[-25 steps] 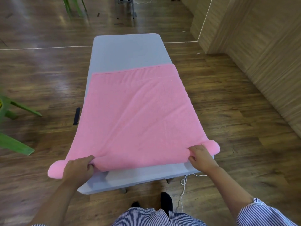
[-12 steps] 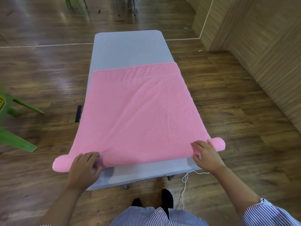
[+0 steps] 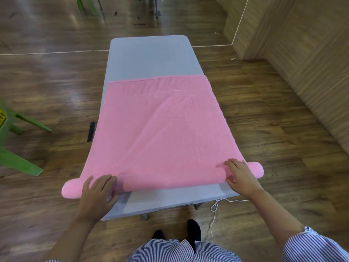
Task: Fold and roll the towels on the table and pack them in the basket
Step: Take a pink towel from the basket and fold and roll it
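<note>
Since a second ago my left hand [image 3: 98, 191] and right hand [image 3: 240, 177] had gone from curled to flat-fingered, pressing the pink towel [image 3: 160, 129] roll beneath my palms farther up the table [image 3: 151, 57], so rolling had advanced.

Pink towel [image 3: 160, 129], grey table [image 3: 151, 57], blue-and-white striped sleeve [image 3: 317, 246].

Glossy brown wood floor [image 3: 273, 129], wood-panelled wall [image 3: 311, 63] at right, green chair [image 3: 17, 159] at left.
</note>
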Demonstrator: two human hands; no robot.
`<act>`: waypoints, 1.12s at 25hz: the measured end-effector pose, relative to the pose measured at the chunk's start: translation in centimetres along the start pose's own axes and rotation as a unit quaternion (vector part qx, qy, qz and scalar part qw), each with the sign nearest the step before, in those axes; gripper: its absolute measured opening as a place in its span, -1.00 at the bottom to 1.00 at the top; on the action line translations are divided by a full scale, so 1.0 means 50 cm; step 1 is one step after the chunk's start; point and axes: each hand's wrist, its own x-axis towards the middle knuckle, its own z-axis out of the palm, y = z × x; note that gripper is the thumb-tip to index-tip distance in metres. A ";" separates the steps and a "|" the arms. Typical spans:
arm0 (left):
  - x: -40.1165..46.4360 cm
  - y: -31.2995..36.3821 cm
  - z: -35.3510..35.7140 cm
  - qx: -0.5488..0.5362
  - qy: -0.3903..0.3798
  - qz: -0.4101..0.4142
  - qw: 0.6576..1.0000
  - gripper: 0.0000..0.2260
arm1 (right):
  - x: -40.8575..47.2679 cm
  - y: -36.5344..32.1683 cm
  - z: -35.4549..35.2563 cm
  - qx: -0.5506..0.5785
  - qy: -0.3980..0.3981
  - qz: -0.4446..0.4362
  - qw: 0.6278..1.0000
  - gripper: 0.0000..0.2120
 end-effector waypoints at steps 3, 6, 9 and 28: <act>0.006 0.003 0.000 0.012 0.020 -0.009 1.000 -0.69 | -0.007 0.007 0.013 -0.024 0.058 0.005 0.998 -0.64; 0.021 0.001 0.003 0.014 -0.035 -0.042 0.998 -0.66 | -0.012 0.009 0.017 0.008 0.032 0.037 0.999 -0.56; 0.037 0.000 0.006 0.005 -0.105 -0.063 0.992 -0.54 | -0.012 0.018 0.017 0.011 -0.028 0.035 0.999 -0.45; 0.060 -0.008 -0.011 0.002 -0.121 -0.102 0.987 -0.49 | -0.001 0.000 0.012 -0.005 -0.001 0.050 0.999 -0.50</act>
